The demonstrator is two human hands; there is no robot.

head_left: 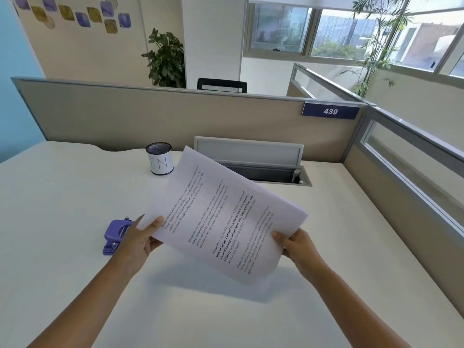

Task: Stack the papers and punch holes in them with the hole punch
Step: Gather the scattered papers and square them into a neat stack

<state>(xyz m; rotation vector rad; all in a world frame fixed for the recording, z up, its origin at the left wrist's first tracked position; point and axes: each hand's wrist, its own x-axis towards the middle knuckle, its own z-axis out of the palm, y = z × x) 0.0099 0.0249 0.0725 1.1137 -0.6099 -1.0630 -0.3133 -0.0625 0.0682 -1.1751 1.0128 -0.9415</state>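
I hold a stack of printed white papers (pixel 221 212) in the air above the middle of the white desk (pixel 62 197), tilted and turned at an angle. My left hand (pixel 140 237) grips the stack's left edge with the thumb on top. My right hand (pixel 296 243) grips its right edge the same way. A purple hole punch (pixel 115 234) lies on the desk just left of my left hand, partly hidden behind it. The papers cast a shadow on the desk below.
A mesh pen cup (pixel 160 159) with a white label stands at the back of the desk. Behind the papers an open cable tray (pixel 263 172) is set into the desk. Beige partition walls (pixel 175 116) close the back and right sides.
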